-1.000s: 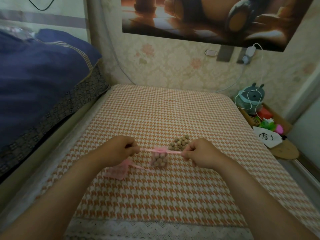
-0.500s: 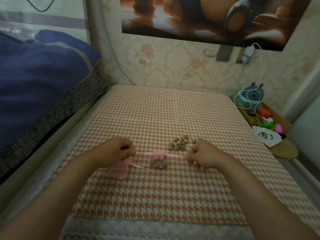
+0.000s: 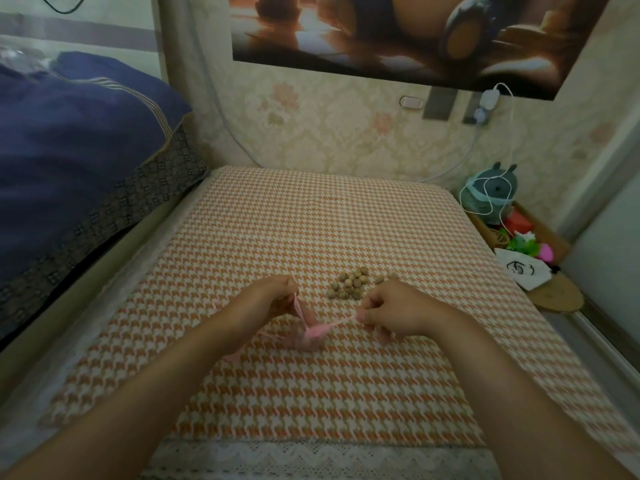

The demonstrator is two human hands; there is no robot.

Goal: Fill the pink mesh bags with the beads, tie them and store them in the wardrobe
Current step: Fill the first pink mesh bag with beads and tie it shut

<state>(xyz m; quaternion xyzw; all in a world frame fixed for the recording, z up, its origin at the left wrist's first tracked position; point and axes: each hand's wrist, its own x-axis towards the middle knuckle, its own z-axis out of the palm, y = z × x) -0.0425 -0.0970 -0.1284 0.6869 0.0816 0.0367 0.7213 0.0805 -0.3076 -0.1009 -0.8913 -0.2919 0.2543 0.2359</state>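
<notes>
half a second ago the ribbon (image 3: 337,323) ran level and taut. now the left hand (image 3: 268,299) has lifted to 11 o'clock of the pink mesh bag (image 3: 310,337), with the right hand (image 3: 394,311) at 2 o'clock. each grip pinches a ribbon end. the neck looks cinched, so knotting is likely next. loose beads (image 3: 349,287) wait at 1 o'clock.

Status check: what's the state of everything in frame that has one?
Left hand: pinches one end of the ribbon.
Right hand: pinches the other end.
Pink bag: bulging, neck gathered, blurred.
Loose beads: heaped on the cloth, unbagged.
Charger: plugged in.
</notes>
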